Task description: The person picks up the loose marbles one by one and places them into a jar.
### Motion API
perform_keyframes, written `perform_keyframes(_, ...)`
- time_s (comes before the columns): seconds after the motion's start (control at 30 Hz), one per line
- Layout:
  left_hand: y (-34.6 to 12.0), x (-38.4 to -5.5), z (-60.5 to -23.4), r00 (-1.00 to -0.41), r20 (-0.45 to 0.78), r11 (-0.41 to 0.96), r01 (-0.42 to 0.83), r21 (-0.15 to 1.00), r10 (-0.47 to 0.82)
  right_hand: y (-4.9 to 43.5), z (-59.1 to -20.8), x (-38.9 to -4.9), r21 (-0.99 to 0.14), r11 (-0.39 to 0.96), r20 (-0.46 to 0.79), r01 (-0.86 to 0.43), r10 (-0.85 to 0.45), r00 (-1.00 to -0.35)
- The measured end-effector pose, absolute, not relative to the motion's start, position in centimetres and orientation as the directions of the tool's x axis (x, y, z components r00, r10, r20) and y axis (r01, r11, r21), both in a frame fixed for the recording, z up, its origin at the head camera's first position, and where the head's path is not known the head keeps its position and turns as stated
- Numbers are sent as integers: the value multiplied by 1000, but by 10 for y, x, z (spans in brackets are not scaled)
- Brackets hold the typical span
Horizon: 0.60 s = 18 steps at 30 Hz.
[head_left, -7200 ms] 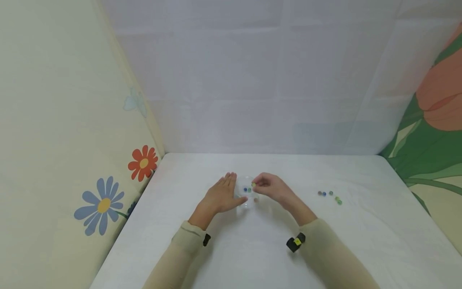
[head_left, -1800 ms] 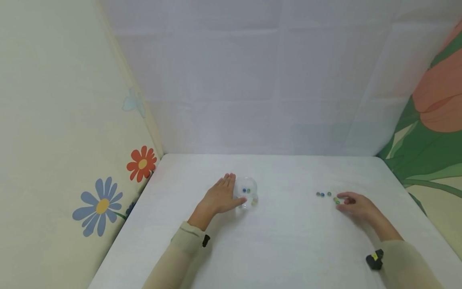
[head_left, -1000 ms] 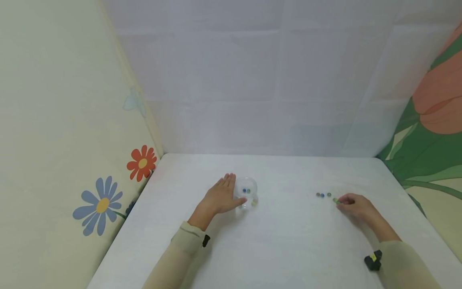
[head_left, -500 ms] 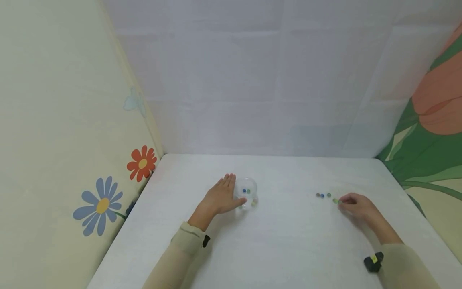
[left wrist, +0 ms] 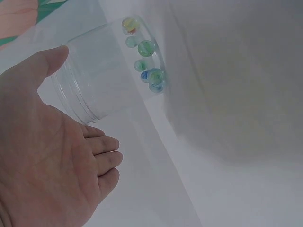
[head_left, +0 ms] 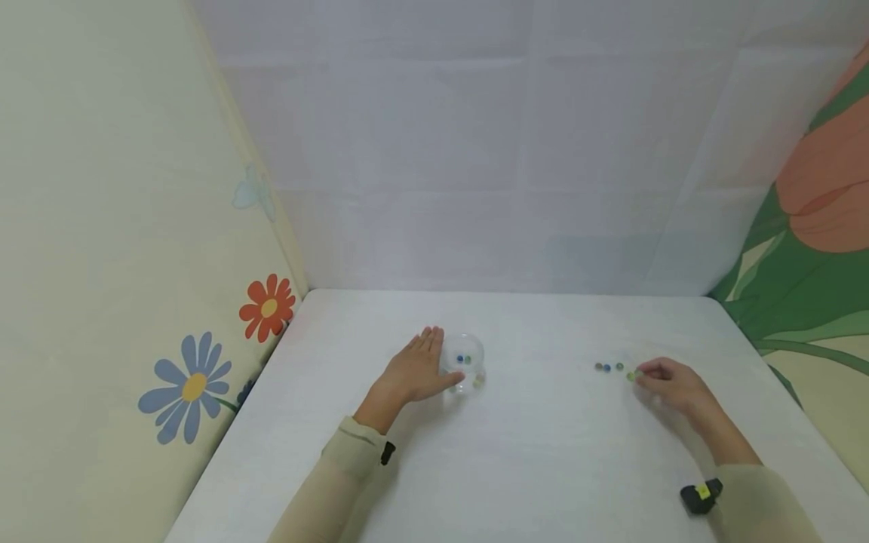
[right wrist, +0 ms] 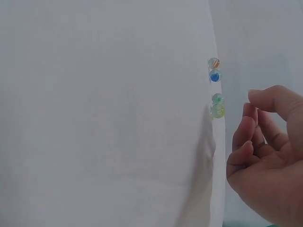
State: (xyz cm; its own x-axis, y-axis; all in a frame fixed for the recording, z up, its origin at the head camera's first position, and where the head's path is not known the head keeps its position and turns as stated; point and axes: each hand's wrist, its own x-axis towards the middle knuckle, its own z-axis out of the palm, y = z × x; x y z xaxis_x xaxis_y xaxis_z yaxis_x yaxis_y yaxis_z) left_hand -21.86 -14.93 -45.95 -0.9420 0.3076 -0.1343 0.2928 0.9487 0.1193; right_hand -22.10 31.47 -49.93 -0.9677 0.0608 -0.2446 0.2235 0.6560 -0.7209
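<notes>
My left hand (head_left: pixel 416 371) stands beside a clear jar (head_left: pixel 464 342), its fingers straight along the side and the thumb by the near part. In the left wrist view, several glass marbles (left wrist: pixel 147 48) lie at the bottom of the jar, whose mouth is close to the thumb. Off to the right, my right hand (head_left: pixel 674 386) pinches a green marble (head_left: pixel 639 373) between thumb and fingertips; the fingers mostly cover it. Close by lies a yellow-green marble (head_left: pixel 631 376) on the table. In the right wrist view, the pinched marble is hidden behind the right fingers (right wrist: pixel 247 125).
Left of the right hand, an orange-brown marble (head_left: pixel 598 366), a blue marble (head_left: pixel 607 368) and a green marble (head_left: pixel 619 366) lie on the white-covered table (head_left: pixel 543 452). A white cloth backdrop (head_left: pixel 421 151) rises behind the table, with flower-patterned panels (head_left: pixel 102 226) on the sides.
Earlier my right hand held a yellowish marble at the jar. It then moved right to the loose marbles, closed on a green one and has just shifted slightly up. My left hand stays put.
</notes>
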Motion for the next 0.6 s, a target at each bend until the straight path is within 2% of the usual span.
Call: perform_keyframes(0.6,-147,-216,-454,-941,-138,949,294,117,309,290,-483,-207,-760,643,-122,93,0,-993)
